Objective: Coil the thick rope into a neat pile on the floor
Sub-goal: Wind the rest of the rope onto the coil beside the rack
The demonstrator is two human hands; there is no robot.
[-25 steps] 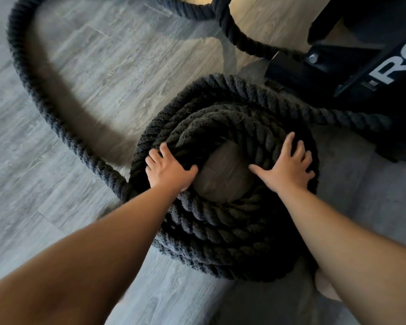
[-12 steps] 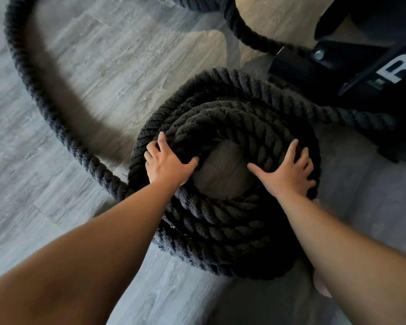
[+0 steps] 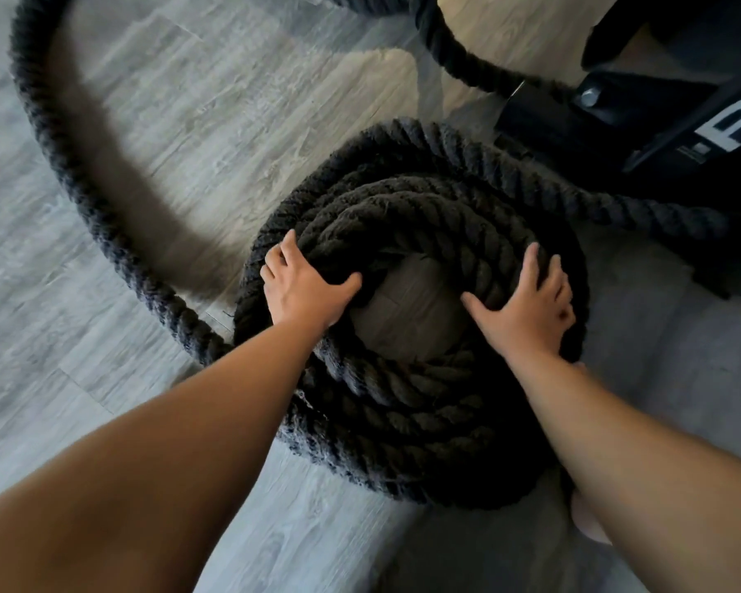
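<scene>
The thick dark rope lies in a stacked coil on the grey plank floor, with bare floor showing through its centre hole. My left hand grips the top loop on the coil's left side, thumb inside the hole and fingers curled over the outside. On the right side of the coil my right hand presses down with fingers spread and the thumb pointing into the hole. A long loose stretch of rope sweeps from the coil's left edge up and around the far left. Another stretch runs off to the right.
A black metal frame with white lettering and a bolt stands close behind the coil at the upper right. More rope passes along the top towards that frame. A toe shows under my right forearm.
My left hand has slid a little up the coil and its fingers have curled round the top loop. My right hand has stayed on the right side, pressing.
</scene>
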